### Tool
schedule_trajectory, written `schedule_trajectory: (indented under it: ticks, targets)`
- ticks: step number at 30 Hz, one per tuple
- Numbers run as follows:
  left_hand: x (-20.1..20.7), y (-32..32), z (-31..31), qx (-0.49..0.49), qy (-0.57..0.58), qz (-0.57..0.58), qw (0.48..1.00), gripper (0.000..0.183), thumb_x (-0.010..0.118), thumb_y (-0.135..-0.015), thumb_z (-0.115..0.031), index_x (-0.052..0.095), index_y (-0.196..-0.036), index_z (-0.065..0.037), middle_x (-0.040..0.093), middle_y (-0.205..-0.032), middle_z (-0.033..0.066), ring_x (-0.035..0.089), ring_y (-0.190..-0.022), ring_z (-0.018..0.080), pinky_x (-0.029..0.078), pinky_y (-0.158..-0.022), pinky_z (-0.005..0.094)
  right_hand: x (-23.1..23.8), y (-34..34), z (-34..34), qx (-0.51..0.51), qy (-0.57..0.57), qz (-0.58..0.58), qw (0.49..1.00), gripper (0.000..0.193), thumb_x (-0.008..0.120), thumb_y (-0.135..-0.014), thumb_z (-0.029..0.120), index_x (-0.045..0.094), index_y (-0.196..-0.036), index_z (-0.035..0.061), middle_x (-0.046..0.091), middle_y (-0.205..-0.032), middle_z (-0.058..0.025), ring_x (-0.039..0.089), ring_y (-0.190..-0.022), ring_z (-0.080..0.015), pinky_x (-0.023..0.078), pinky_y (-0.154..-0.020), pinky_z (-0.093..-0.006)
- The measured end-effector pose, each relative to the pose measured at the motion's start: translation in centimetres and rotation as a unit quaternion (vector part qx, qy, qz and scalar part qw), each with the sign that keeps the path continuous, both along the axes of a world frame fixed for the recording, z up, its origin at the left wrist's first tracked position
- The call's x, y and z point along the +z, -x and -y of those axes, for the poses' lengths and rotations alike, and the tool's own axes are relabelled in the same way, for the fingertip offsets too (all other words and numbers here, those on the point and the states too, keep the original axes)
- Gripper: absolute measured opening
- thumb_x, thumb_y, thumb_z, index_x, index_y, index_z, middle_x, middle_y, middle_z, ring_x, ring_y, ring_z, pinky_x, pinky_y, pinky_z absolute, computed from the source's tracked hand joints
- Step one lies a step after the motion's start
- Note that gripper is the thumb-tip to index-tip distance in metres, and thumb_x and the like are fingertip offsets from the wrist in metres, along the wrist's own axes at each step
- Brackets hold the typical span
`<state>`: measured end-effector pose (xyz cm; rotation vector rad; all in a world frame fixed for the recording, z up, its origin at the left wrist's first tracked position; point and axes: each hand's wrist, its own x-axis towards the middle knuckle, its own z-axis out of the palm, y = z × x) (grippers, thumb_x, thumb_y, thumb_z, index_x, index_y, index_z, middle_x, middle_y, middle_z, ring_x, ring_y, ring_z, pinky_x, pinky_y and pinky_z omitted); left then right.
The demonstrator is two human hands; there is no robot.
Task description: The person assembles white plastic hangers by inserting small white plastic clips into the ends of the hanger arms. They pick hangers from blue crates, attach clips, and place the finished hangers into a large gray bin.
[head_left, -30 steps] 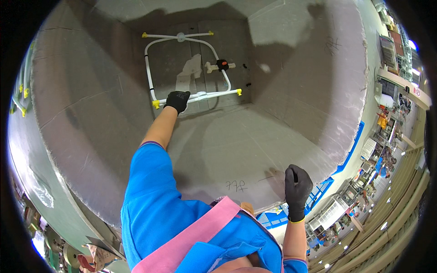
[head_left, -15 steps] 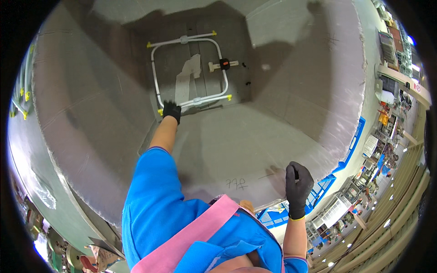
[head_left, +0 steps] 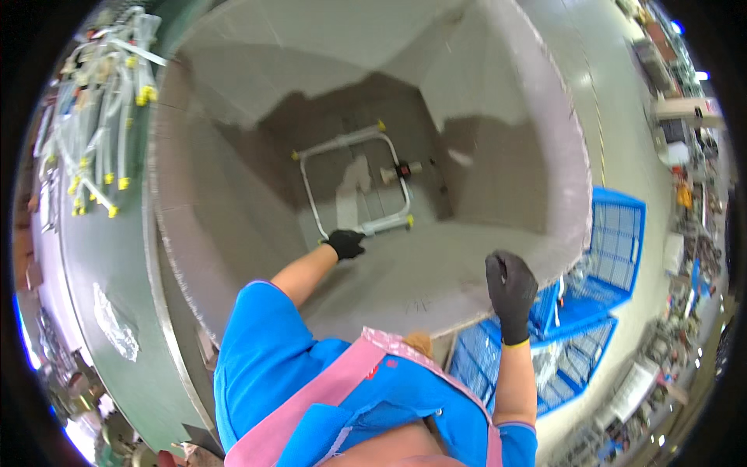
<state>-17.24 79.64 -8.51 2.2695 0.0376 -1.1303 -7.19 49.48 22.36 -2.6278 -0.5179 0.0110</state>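
Observation:
At the bottom of a deep grey box [head_left: 459, 268] lies a white tubular frame [head_left: 308, 191] with rounded corners and yellow end caps. A black-and-white fitting [head_left: 402, 170] sits on its right side. My left hand [head_left: 345, 244], in a black glove, reaches down inside the box beside the frame's near left corner. Its fingers point right and look loosely stretched, with nothing visible in them; whether they touch the tube is unclear. Above the box's near right rim, my right hand [head_left: 511, 288], also black-gloved, is raised with curled fingers and thumb, and no object shows in it.
Along the left runs a green table [head_left: 128, 280] bearing a pile of white tubes [head_left: 109, 117] with yellow ends and a crumpled clear plastic bag [head_left: 115, 323]. Blue plastic crates [head_left: 615, 257] stand on the floor at the right, close to the box. A light paper-like patch [head_left: 354, 191] shows within the frame.
The view has shifted, showing more of the table and crates. My left hand has moved from the frame's near left corner slightly right and nearer me. The frame stays on the box bottom.

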Motion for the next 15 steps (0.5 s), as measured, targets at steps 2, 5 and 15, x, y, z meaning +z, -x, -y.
schedule_trajectory:
  ticks: [2,5,15]
  targets:
    - [3.9,-0.9,0.1,-0.005,-0.013,0.109,0.994,0.056,0.064,-0.081,-0.045,0.058,-0.124,-0.009,0.066,-0.108,0.0167,0.063,-0.1,0.0308,0.048,-0.087,0.0412,-0.2,0.0,0.3,0.041,-0.007,0.065,0.997,0.014,0.066,-0.085,0.02,0.062,-0.084,0.0064,0.062,-0.074,-0.0104,0.061,-0.065,-0.0275,0.048,-0.059,-0.0367]
    - [10.8,-2.2,-0.6,-0.054,-0.001,0.148,0.988,0.057,0.06,-0.083,-0.045,0.054,-0.125,-0.006,0.064,-0.111,0.0192,0.061,-0.101,0.0359,0.047,-0.089,0.0426,-0.6,0.3,1.0,0.035,-0.004,0.08,0.996,0.019,0.062,-0.086,0.026,0.063,-0.082,0.0078,0.062,-0.074,-0.0113,0.061,-0.068,-0.0294,0.049,-0.061,-0.0398]
    - [32.2,0.1,6.5,-0.118,-0.063,0.377,0.916,0.046,0.061,-0.086,-0.036,0.055,-0.12,-0.005,0.062,-0.107,0.0195,0.06,-0.097,0.0377,0.049,-0.079,0.0459,0.2,7.8,9.1,0.006,-0.31,0.045,0.95,0.015,0.06,-0.087,0.013,0.066,-0.095,0.0008,0.065,-0.083,-0.0144,0.063,-0.076,-0.0259,0.049,-0.067,-0.0353]
